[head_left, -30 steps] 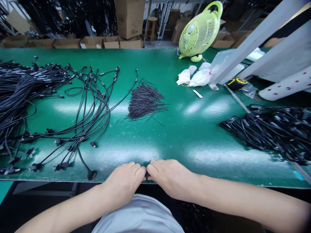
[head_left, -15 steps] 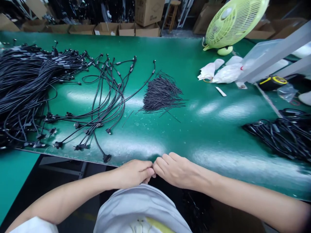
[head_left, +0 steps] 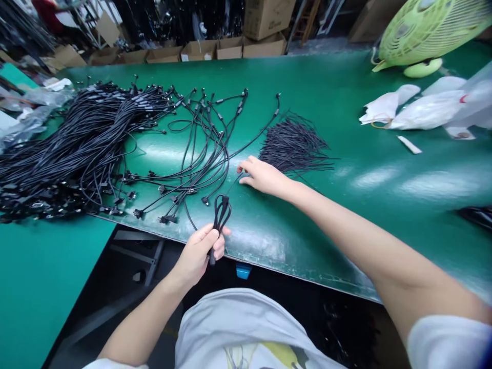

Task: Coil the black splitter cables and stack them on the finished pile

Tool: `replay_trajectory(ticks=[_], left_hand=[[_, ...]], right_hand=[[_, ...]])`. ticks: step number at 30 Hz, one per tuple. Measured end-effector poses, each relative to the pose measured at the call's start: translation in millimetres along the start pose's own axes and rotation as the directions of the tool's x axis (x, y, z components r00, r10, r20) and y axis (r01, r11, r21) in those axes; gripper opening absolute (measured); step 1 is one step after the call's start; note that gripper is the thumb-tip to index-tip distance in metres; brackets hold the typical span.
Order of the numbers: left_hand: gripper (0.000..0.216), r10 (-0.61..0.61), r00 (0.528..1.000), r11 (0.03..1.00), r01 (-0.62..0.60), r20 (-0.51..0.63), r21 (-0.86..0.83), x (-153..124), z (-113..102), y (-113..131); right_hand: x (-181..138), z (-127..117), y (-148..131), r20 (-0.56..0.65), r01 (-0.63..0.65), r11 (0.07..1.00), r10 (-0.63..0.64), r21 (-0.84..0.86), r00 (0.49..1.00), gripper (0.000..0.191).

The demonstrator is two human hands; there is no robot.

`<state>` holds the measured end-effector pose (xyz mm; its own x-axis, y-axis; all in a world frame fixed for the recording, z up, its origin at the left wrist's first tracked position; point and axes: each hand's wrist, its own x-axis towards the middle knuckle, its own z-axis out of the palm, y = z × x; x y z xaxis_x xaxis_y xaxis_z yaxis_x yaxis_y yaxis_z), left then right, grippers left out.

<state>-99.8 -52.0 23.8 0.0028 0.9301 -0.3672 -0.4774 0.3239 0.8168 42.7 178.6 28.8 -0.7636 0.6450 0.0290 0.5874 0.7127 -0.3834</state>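
Coiled black cable (head_left: 217,225) sits in our left hand (head_left: 203,249), fingers closed round its lower part, the loops standing over the front edge of the table (head_left: 307,220). Our right hand (head_left: 265,177) hangs over the table, thumb and forefinger parted beside a thin black strand (head_left: 235,182); we cannot tell whether they touch it. Beyond that hand, well in from the front edge, lies a pile of strands (head_left: 294,143). Loose cables (head_left: 192,190) spread to its left, beside a bigger heap of cables (head_left: 88,128)

Glossy green table (head_left: 292,233), cardboard boxes (head_left: 198,50) behind, grey floor (head_left: 321,47)
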Motion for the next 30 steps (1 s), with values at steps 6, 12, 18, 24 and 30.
replay_trajectory(ticks=[6, 12, 18, 24, 30], left_hand=[[0.034, 0.058, 0.998, 0.998, -0.059, -0.035, -0.021, 0.8, -1.5, -0.8], [0.055, 0.078, 0.996, 0.995, -0.076, 0.039, -0.059, 9.6, 6.5, -6.6], [0.041, 0.187, 0.975, 0.961, -0.207, 0.118, 0.184, 22.7, 22.2, -23.8], [0.032, 0.346, 0.926, 0.646, -0.351, 0.15, 0.678, 23.5, 34.6, -27.9], [0.03, 0.151, 0.94, 0.555, -0.338, 0.307, 0.76, 24.6, 35.0, -21.8]], right_hand=[[11.9, 8.5, 1.6, 0.107, 0.08, 0.997, -0.081, 0.015, 0.991, 0.012], [-65.6, 6.2, -39.0, 0.062, 0.078, 0.938, -0.105, 0.337, 0.993, 0.016], [-126.1, 44.1, -67.7, -0.007, -0.047, 0.705, 0.073, 0.708, 0.997, 0.013], [-150.1, 31.8, -72.5, -0.368, 0.266, 0.944, -0.323, -0.197, 0.872, 0.02], [-155.0, 11.7, -72.7, -0.106, 0.496, 0.57, -0.719, -0.655, 0.687, 0.02]])
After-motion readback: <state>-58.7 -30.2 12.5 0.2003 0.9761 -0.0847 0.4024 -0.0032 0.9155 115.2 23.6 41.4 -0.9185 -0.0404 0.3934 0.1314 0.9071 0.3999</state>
